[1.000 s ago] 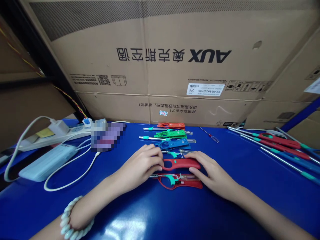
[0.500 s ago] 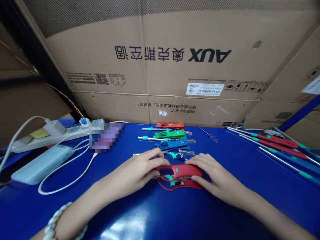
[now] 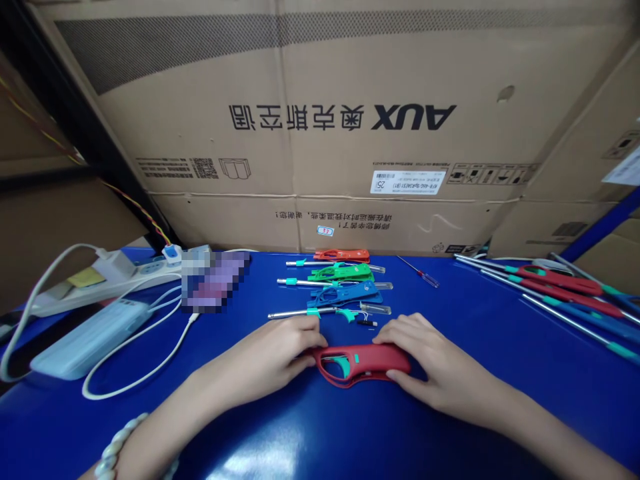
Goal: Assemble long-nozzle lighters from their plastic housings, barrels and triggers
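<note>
A red plastic lighter handle (image 3: 367,361) with a teal trigger lies on the blue table (image 3: 320,427) between both hands. My left hand (image 3: 273,353) grips its left end with curled fingers. My right hand (image 3: 427,353) wraps round its right end, pressing the red shell together. Just behind lie a loose metal tube with a teal collar (image 3: 300,312) and small teal and clear parts (image 3: 367,310).
Behind stand open blue (image 3: 350,292), green (image 3: 345,272) and red (image 3: 343,255) handle halves, a small screwdriver (image 3: 419,272), and a big cardboard box (image 3: 320,133). Long finished lighters (image 3: 560,288) lie at right. A power strip (image 3: 100,270), power bank (image 3: 85,337) and white cable (image 3: 140,373) lie at left.
The upper red shell came down onto the lower red half; the two now form one closed handle under both hands. A metal tube behind the hands has come into view.
</note>
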{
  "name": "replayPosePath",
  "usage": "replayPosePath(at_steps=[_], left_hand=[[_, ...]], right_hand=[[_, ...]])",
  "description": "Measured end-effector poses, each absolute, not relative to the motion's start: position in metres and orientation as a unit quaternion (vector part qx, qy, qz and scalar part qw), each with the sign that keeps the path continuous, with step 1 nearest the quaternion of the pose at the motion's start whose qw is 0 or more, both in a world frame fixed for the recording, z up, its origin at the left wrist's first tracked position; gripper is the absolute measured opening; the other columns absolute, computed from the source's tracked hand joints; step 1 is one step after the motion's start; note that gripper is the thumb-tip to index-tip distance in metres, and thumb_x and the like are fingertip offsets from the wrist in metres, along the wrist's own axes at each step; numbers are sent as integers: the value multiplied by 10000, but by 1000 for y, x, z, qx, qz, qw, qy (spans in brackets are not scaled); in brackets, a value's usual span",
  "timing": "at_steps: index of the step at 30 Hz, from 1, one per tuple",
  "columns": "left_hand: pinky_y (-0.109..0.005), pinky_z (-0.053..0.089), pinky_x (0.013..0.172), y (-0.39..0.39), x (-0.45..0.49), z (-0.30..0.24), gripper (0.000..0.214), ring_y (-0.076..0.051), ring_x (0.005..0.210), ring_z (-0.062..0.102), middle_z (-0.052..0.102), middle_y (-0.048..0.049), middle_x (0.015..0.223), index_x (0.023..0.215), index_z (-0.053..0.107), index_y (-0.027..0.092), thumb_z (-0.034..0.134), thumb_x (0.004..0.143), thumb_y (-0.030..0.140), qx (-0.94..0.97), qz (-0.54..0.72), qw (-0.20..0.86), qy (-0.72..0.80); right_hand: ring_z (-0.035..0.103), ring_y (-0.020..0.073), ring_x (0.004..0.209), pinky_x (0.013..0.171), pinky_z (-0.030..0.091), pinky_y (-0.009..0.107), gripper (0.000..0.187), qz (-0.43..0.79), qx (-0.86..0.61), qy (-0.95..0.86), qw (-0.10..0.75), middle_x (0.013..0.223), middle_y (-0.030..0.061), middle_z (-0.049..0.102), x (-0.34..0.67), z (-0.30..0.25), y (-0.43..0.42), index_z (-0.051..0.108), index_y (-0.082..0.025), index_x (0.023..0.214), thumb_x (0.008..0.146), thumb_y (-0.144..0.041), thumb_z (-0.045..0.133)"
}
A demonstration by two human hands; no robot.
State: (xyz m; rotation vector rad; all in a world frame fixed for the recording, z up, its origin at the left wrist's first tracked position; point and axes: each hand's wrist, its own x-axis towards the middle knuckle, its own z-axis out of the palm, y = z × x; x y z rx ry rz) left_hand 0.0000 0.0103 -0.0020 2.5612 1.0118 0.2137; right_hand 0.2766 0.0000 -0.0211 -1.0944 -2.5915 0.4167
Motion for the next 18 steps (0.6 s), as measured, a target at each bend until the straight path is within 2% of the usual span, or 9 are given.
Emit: replayPosePath(at_steps=[5,18], left_hand=[[-255,474,762,12,2,-6,199,-164,867,597,600,-26,962,1047,625,200,536,896,105,913,70,192,353],[-245,457,739,10,5,-10,210,-156,850,590,585,-18,949,1066,611,207,525,905,103,919,55,176,347]], right_hand=[[564,259,995,964,361,474,242,166,-388,-900,111,1048,46,626,276,-22,-1,571,-264,1045,817,-192,610],[531,242,1035,1009,322,484,280,185,-402,-894,75,1083,30,580,278,-20,-1,569,-256,1098,830,-188,610]])
